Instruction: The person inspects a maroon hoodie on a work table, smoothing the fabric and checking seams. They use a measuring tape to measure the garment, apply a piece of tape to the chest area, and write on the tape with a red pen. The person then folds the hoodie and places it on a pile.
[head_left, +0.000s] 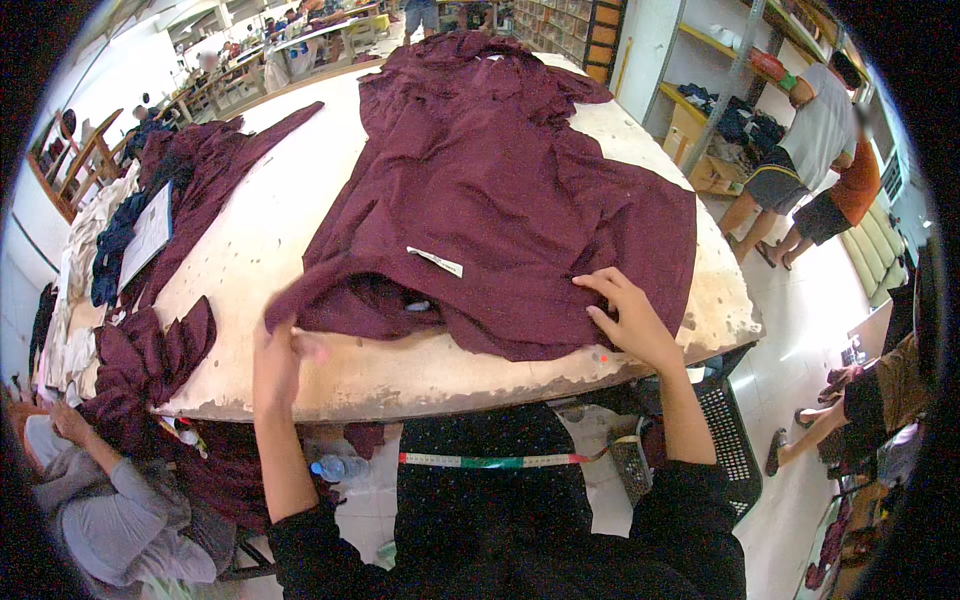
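A maroon garment (480, 187) lies spread and wrinkled across the wooden table before me. Close to its near edge, a white label (435, 262) with writing sits on the cloth. My left hand (279, 356), partly blurred, grips the garment's near left edge, where the cloth is raised in a fold. Inside that opening a small pale item (417, 306) shows, too little of it to name. On the right, my right hand (634, 319) rests at the cloth near its front corner, fingers apart and holding nothing.
The worn wooden table (247, 217) has a curved-looking front edge. Maroon cloth (150, 352) and a clipboard with paper (148, 236) lie left. A tape measure (495, 461) crosses my lap. A person (127, 510) sits at left; people (806, 135) stand by shelves at right.
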